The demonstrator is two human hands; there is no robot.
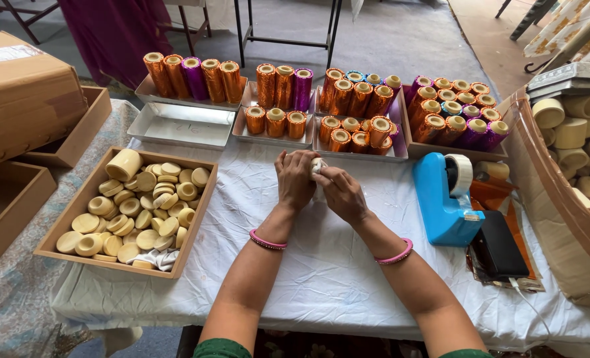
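A table covered by a white cloth (321, 278) is shown. At far, metal trays (182, 124) of foil-wrapped rolls (195, 76) are set; at left a wooden box (66, 229) of cream discs (139, 215), at right a blue tape dispenser (441, 199) and a black pouch (497, 252).

white-clothed table (321, 278), grey floor (388, 40), black metal stand legs (288, 30), purple cloth (112, 33), daylight
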